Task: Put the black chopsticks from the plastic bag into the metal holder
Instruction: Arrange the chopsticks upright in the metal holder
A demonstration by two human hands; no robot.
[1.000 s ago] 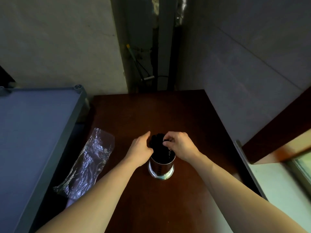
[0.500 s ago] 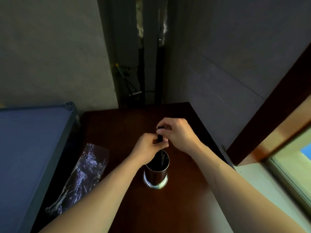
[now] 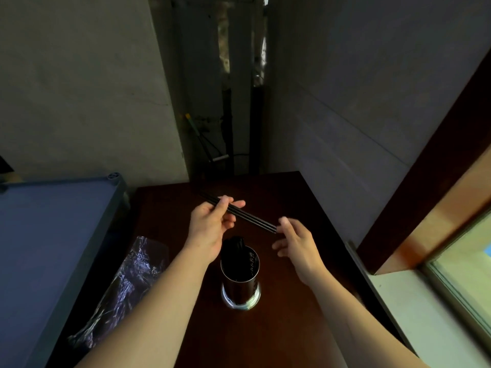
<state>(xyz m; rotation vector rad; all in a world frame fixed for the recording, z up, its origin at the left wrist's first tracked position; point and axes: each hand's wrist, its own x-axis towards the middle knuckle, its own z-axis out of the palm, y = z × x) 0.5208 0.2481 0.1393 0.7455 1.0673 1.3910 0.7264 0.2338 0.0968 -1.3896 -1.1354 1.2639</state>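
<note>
Nearest the camera, two bare forearms are reaching out over a dark brown wooden table. A crumpled plastic bag is lying along the table's left edge, beside a grey-blue shelf top. The metal holder is standing upright near the middle, with a bunch of black chopsticks sticking up inside it. Above the holder, the left hand is pinching a few more black chopsticks between thumb and fingers, holding them nearly level. The right hand is hanging with fingers loosely spread, a fingertip just at the sticks' right end. Farther back, pale walls are meeting at a dim recess holding pipes and cables. A window frame is glowing at the right.
</note>
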